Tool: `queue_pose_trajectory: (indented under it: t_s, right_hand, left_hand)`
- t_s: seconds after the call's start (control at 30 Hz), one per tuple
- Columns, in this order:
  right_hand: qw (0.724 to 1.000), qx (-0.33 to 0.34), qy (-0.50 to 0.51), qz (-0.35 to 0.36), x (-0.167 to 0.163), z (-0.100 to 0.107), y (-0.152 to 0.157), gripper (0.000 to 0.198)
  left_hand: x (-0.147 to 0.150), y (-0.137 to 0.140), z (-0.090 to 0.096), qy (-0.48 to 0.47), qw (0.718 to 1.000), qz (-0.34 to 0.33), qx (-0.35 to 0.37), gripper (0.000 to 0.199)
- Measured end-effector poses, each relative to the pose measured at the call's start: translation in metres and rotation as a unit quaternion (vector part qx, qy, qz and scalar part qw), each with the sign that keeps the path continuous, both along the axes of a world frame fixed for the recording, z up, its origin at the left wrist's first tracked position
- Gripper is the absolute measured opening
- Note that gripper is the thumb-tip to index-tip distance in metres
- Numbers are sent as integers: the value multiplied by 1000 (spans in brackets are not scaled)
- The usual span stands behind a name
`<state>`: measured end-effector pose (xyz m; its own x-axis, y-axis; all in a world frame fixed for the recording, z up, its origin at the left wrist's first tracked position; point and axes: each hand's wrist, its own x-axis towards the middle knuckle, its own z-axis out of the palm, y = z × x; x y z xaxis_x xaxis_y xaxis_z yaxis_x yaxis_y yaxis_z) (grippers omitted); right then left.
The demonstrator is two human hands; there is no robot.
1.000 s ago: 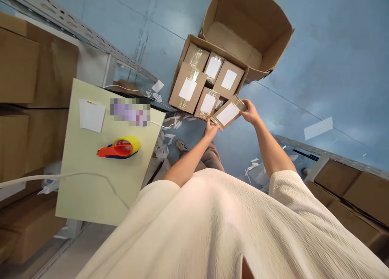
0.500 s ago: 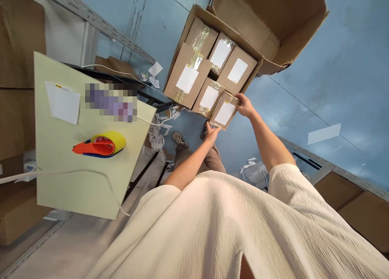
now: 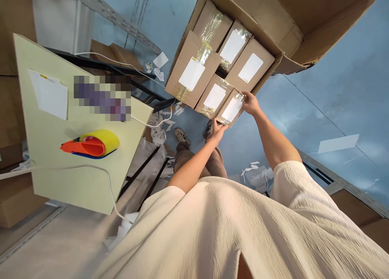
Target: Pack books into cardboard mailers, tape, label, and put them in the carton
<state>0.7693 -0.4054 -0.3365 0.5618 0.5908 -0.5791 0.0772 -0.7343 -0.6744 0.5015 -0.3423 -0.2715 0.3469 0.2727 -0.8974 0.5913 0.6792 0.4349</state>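
Both hands on one small taped box at the near-right corner of a packed carton.
Six small boxes show in the large open carton (image 3: 182,40), five bearing white labels; a second open carton (image 3: 322,24) stands just beyond it. The near-right box (image 3: 231,109) lies between the two hands, beside a labelled box (image 3: 213,97); whether it rests on the carton's bottom cannot be told. The right hand (image 3: 251,104) has its fingers bent around the far-right corner, and the left hand (image 3: 219,133) has its fingers against the near end, partly spread, so the box is grasped between them. To the left, the surface (image 3: 75,190) carries one tape dispenser (image 3: 105,141) and one white sheet (image 3: 51,96).
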Motion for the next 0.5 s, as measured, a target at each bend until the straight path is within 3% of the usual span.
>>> queue_pose_trajectory:
  t_s: [0.1,0.2,0.33,0.5]
  right_hand:
    - [995,-46,-81,17,-26,0,-4,76]
    - [984,-55,-160,62,-62,12,-6,75]
    - [973,-83,-120,178,-96,15,-4,57]
    - [973,-86,-93,195,-96,11,3,52]
  left_hand:
    - [2,-2,-4,46,998,39,-14,114]
    - [2,-1,-8,62,997,25,27,98]
    - [-7,7,-14,67,996,6,54,77]
    - [-15,23,-5,62,995,10,80,54]
